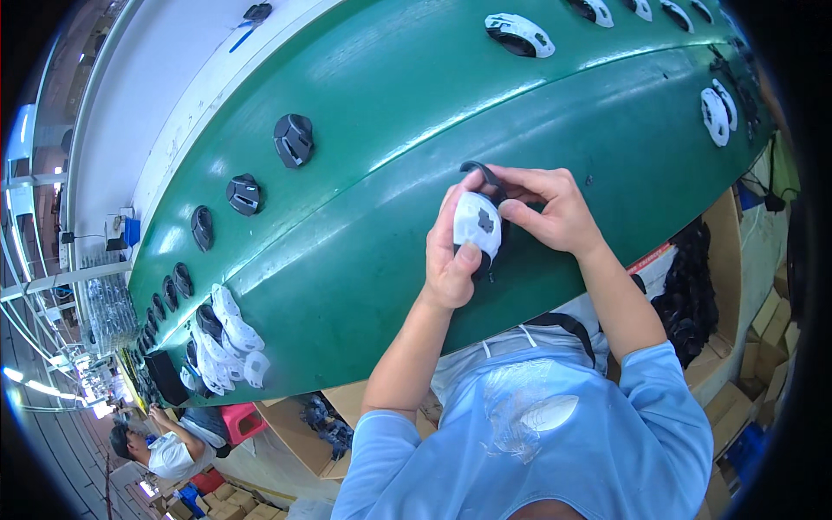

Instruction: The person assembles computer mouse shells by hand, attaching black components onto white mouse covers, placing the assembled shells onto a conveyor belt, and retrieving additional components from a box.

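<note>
In front of me, above the green table, my left hand (452, 251) is closed around a curved white plastic shell (476, 224) with an irregular dark cutout. A black part shows along the shell's lower edge. My right hand (552, 211) pinches a curved black strip (487, 176) at the shell's upper right, thumb and fingers together. The strip arches over the left fingertips. Whether it is joined to the shell is hidden by my fingers.
Faceted black shells (294, 141) line the green table (373, 251) toward the far left. White shells (227, 342) are heaped at left; black-and-white ones (520, 36) lie far right. A carton of black parts (687, 290) stands right, below the edge. Another person (173, 446) works at lower left.
</note>
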A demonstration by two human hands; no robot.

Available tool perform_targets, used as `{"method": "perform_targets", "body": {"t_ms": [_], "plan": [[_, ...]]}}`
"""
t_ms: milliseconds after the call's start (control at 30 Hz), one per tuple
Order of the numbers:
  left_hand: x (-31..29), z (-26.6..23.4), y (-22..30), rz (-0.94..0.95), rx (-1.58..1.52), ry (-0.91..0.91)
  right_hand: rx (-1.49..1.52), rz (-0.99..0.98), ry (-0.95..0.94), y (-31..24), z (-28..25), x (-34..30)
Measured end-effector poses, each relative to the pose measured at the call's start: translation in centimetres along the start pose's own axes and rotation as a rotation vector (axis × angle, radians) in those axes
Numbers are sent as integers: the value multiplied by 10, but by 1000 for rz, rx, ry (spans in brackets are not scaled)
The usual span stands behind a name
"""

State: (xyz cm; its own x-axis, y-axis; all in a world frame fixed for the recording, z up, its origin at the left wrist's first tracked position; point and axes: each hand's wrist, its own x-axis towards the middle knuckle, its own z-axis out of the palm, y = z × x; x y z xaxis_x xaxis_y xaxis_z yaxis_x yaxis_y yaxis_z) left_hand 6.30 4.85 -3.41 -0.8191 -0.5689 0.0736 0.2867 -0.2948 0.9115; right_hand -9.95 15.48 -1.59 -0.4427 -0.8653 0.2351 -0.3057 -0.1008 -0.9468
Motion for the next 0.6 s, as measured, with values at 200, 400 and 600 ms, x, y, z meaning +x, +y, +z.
{"method": "perform_targets", "body": {"t_ms": [200, 400, 600], "plan": [[1, 3, -2, -130, -307, -98, 701, 53, -113, 43, 11, -16], [4, 5, 2, -45, -180, -46, 670, 74, 195, 22, 18, -15], [7, 13, 0, 250, 339, 180, 173, -263, 197, -11, 20, -14]]}}
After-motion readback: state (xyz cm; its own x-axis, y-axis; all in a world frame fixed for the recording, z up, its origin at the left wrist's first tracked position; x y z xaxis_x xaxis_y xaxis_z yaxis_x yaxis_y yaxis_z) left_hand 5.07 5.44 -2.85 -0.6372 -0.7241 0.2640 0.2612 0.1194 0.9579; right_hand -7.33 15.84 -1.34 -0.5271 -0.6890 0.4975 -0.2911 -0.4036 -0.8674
